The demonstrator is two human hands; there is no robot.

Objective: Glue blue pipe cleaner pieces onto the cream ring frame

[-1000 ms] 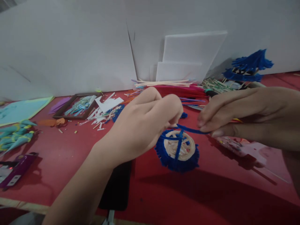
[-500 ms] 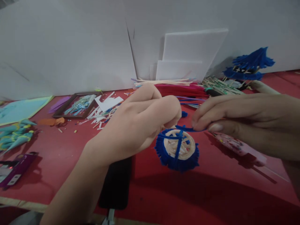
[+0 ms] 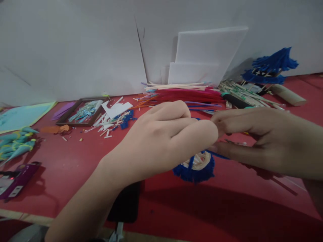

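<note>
My left hand is curled in a loose fist over a small round piece with a pale stick frame and a blue fuzzy fringe. It covers the top half of that piece. My right hand comes in from the right, fingers pinched together at the left hand's knuckles. A thin blue pipe cleaner runs from the round piece under the right thumb. Both hands hover just above the red table.
Red, pink and white pipe cleaners lie in a pile behind the hands. White foam boards lean on the wall. A blue fringed model stands far right. A framed tray of scraps, teal cones and a purple tool are left.
Both hands have moved together and lower, so the left hand now hides most of the round blue piece. The right fingers have closed in against the left knuckles.
</note>
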